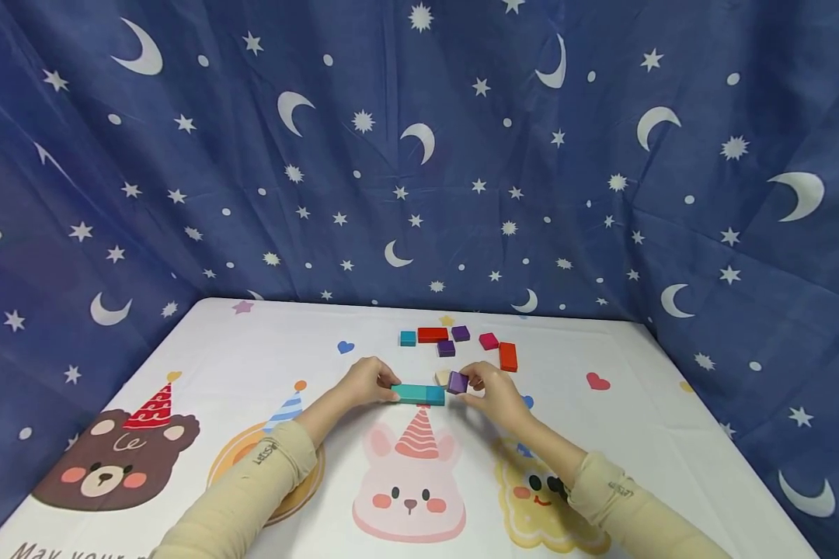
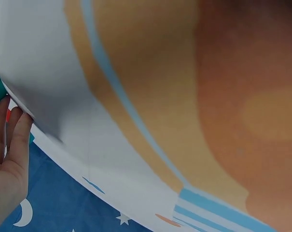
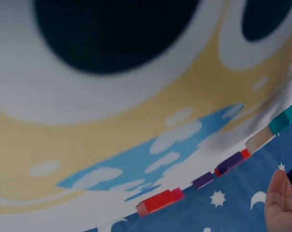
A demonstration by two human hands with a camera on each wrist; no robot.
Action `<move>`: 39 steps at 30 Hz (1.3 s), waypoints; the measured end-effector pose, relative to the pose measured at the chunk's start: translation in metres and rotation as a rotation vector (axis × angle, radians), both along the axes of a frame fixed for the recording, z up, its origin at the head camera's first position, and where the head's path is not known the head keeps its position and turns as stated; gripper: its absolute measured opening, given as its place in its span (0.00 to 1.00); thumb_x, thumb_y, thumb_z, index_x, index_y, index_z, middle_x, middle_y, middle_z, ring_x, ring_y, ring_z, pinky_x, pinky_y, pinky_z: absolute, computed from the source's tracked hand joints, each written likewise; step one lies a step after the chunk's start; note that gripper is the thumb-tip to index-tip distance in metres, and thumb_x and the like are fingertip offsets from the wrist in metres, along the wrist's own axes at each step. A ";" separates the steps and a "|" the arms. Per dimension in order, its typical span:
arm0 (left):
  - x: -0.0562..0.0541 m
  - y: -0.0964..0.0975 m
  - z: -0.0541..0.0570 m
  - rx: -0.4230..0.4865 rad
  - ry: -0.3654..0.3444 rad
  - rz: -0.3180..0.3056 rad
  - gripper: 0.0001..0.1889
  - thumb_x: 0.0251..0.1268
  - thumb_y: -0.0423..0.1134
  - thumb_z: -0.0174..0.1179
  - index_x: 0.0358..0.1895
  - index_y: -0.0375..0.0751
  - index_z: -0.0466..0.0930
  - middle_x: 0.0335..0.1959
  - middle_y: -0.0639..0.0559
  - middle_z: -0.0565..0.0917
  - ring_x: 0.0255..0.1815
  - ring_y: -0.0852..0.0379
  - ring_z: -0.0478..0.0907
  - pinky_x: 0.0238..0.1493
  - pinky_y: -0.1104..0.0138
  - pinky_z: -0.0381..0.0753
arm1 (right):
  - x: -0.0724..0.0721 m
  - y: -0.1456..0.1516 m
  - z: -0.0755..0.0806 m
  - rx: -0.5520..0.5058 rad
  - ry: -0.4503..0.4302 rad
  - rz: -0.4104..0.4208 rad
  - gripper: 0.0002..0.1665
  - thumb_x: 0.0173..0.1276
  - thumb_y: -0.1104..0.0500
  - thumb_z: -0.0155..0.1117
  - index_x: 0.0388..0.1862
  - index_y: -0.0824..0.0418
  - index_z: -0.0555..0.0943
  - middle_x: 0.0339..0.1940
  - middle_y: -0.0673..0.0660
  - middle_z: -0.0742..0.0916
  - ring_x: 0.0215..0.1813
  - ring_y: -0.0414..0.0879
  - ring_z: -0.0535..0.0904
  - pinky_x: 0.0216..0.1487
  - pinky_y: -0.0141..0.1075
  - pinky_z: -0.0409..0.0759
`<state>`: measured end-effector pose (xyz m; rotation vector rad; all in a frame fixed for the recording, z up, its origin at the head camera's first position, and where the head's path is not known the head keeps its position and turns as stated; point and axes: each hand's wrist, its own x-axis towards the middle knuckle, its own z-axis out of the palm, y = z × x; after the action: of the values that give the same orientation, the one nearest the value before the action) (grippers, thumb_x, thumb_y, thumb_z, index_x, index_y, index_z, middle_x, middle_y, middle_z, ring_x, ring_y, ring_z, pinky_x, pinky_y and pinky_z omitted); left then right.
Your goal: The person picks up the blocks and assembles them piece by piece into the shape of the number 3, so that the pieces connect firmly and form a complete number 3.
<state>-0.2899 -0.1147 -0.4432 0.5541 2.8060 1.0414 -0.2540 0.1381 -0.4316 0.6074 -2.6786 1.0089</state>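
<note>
In the head view my left hand [image 1: 365,386] pinches the left end of a long green-teal block [image 1: 409,394] on the table. Against that block's right end sits a small blue block [image 1: 435,396]. My right hand [image 1: 495,394] holds a purple block [image 1: 457,383] between thumb and fingers, just right of the blue one. A cream block [image 1: 442,376] lies behind, partly covered by the purple one. At the left wrist view's edge, the left hand [image 2: 10,154] is partly cut off. The right wrist view catches the right hand [image 3: 283,200] at its lower right corner.
Behind the hands lie a blue block [image 1: 408,338], a red block [image 1: 433,335], two purple blocks [image 1: 460,333], a pink block [image 1: 489,341] and another red block [image 1: 508,357]. A starry blue curtain [image 1: 447,256] borders the white printed tablecloth [image 1: 566,349].
</note>
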 end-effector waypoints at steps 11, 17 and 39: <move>0.001 0.000 0.003 -0.006 -0.007 0.002 0.12 0.47 0.34 0.72 0.37 0.36 0.86 0.30 0.47 0.87 0.30 0.62 0.79 0.37 0.70 0.79 | 0.008 -0.009 -0.006 0.081 -0.136 -0.012 0.19 0.50 0.63 0.75 0.41 0.63 0.80 0.34 0.54 0.84 0.39 0.46 0.79 0.45 0.39 0.82; 0.001 0.000 0.004 -0.008 -0.005 -0.003 0.12 0.47 0.34 0.72 0.37 0.35 0.86 0.29 0.47 0.87 0.29 0.62 0.79 0.36 0.71 0.78 | 0.010 -0.013 -0.009 0.196 -0.191 0.026 0.17 0.49 0.61 0.76 0.38 0.61 0.80 0.34 0.52 0.83 0.37 0.43 0.74 0.46 0.38 0.80; 0.002 0.001 0.007 -0.013 -0.017 -0.005 0.11 0.47 0.34 0.72 0.37 0.35 0.87 0.30 0.47 0.87 0.30 0.62 0.79 0.36 0.71 0.79 | 0.001 -0.014 -0.013 0.300 -0.202 0.071 0.18 0.48 0.58 0.78 0.35 0.61 0.80 0.31 0.52 0.82 0.32 0.43 0.72 0.41 0.33 0.79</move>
<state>-0.2875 -0.1132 -0.4360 0.5484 2.7932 1.0206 -0.2528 0.1245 -0.4444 0.6935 -3.0380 0.7222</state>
